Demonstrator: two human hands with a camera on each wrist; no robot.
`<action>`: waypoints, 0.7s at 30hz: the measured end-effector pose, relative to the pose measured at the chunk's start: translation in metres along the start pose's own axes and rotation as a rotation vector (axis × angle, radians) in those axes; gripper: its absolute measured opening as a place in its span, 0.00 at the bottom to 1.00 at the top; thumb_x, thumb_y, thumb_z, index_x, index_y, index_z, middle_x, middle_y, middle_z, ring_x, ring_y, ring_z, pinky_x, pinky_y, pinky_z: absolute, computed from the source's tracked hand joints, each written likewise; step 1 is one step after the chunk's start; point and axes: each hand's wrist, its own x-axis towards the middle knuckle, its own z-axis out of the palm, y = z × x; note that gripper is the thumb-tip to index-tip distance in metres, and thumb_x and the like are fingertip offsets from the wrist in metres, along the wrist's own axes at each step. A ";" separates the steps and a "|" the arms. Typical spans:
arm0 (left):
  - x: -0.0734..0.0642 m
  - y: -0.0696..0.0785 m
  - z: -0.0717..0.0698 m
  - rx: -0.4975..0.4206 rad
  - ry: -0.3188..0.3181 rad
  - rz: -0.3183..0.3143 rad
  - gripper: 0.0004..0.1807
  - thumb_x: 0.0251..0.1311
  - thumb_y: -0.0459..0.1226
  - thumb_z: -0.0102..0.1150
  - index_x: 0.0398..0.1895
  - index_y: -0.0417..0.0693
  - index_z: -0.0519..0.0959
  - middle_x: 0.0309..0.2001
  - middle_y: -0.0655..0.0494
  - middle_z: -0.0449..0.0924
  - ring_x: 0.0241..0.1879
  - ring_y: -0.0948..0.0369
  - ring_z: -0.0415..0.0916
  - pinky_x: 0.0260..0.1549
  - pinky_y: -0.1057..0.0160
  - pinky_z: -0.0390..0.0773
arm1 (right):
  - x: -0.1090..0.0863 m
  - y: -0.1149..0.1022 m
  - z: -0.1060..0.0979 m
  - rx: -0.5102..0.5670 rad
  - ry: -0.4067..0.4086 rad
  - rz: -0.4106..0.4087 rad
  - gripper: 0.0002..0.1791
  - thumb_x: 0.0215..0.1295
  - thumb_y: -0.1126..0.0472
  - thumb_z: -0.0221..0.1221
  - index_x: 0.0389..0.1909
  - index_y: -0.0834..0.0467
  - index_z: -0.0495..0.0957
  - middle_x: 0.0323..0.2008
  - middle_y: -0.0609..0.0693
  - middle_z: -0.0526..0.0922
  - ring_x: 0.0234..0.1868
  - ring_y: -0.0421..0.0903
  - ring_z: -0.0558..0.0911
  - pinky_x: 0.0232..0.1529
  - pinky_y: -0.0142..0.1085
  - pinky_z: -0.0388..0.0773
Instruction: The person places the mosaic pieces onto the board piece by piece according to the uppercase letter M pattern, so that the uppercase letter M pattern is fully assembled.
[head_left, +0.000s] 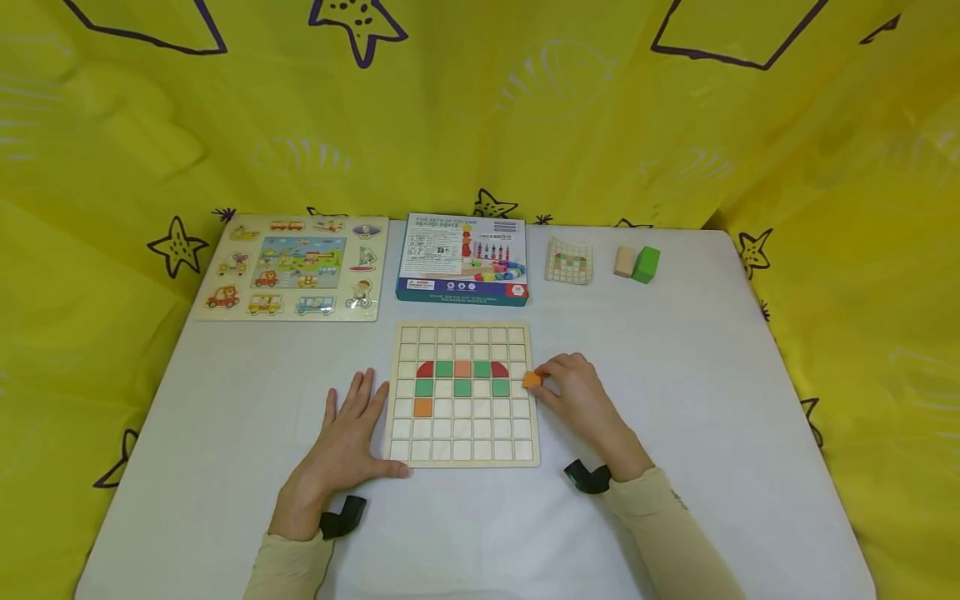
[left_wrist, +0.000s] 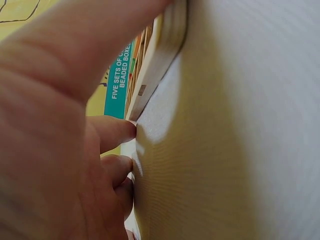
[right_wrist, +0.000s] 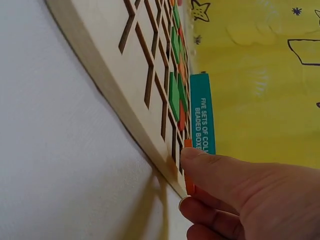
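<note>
A wooden grid board (head_left: pixel 463 459) lies in the middle of the table, with green, red and orange tiles set in some of its squares. One orange tile (head_left: pixel 423 407) sits in the left part, below a green one. Thumb and fingers of my right hand (head_left: pixel 581 400) pinch another orange tile (head_left: pixel 532 380) at the board's right edge; the right wrist view shows this tile (right_wrist: pixel 188 170) held on its side. My left hand (head_left: pixel 345 442) is spread flat at the board's left side, its thumb by the lower left corner and its fingertips along the edge.
Behind the board lies a bead toy box (head_left: pixel 462 297), with a picture puzzle (head_left: pixel 292 312) to its left. A pattern card (head_left: pixel 568 261), a plain wood block (head_left: pixel 624 261) and a green block (head_left: pixel 647 265) lie at the back right. Yellow cloth (head_left: pixel 465 108) hangs behind the table.
</note>
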 end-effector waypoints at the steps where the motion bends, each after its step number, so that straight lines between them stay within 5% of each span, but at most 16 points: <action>1: 0.000 0.000 0.000 0.000 0.000 0.000 0.73 0.28 0.68 0.74 0.74 0.34 0.55 0.76 0.37 0.38 0.75 0.45 0.30 0.66 0.38 0.27 | 0.000 -0.002 0.000 -0.003 0.001 -0.009 0.13 0.56 0.60 0.71 0.39 0.64 0.84 0.39 0.53 0.82 0.43 0.52 0.74 0.47 0.45 0.71; 21: 0.000 -0.002 0.001 0.015 0.008 0.008 0.73 0.28 0.68 0.74 0.74 0.34 0.54 0.76 0.38 0.38 0.75 0.45 0.30 0.66 0.37 0.28 | -0.005 -0.030 0.020 -0.029 -0.072 -0.165 0.15 0.53 0.57 0.74 0.39 0.60 0.85 0.39 0.50 0.82 0.40 0.48 0.74 0.45 0.42 0.71</action>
